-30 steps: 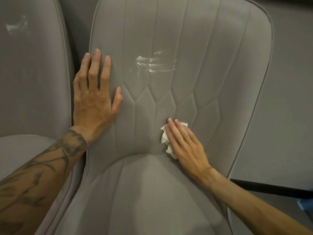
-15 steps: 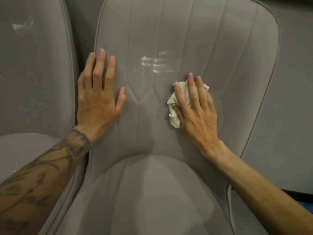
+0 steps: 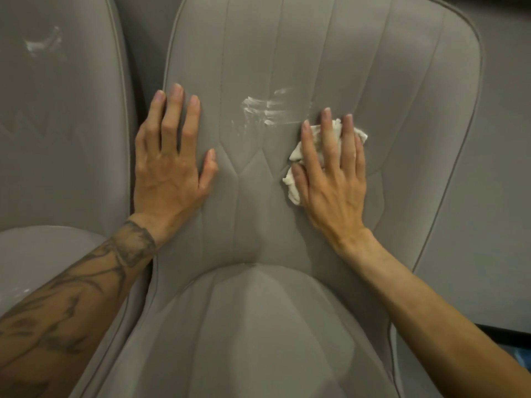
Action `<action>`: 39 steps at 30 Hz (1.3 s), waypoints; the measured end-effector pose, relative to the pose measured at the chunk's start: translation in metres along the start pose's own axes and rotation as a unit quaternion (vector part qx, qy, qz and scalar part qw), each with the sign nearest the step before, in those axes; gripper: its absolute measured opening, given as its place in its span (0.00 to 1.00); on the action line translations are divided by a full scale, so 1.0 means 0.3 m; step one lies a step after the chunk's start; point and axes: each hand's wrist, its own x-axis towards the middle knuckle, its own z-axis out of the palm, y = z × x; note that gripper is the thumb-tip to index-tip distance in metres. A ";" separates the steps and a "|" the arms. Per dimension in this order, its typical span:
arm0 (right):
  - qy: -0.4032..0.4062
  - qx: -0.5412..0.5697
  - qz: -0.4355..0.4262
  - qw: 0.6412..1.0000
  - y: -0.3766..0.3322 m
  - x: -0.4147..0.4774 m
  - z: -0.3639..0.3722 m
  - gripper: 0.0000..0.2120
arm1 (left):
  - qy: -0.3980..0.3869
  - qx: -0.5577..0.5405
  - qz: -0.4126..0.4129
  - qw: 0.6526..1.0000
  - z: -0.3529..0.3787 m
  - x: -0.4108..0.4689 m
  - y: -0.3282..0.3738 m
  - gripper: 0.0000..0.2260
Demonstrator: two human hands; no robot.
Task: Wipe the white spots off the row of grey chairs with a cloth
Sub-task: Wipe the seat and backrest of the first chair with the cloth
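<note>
While straight right hand (image 3: 330, 182) fingers (image 3: 327, 133) press cloth (image 3: 290, 186) | white spot (image 3: 264, 110) streaked sideways | left hand (image 3: 169, 170) flat on chair (image 3: 388, 81)

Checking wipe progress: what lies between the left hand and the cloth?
Head view: the white smear, high in the gap beside the cloth; below it, only bare stitched backrest up to the left hand.

Slid my right hand (image 3: 330, 179) w/ cloth (image 3: 296, 156) up the backrest, now just right of the white smear (image 3: 264, 110).
</note>
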 end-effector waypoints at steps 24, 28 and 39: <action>0.017 -0.020 -0.004 1.000 0.011 0.193 -0.043 0.24 | -0.004 -0.005 0.000 1.000 -0.003 0.005 0.002 0.32; 0.115 -0.023 0.098 0.988 0.045 0.417 -0.033 0.23 | -0.013 -0.001 -0.006 1.000 -0.010 0.005 0.003 0.32; 0.070 0.018 -0.021 0.997 -0.089 0.332 -0.002 0.23 | -0.013 0.008 -0.003 1.000 -0.007 0.006 0.006 0.32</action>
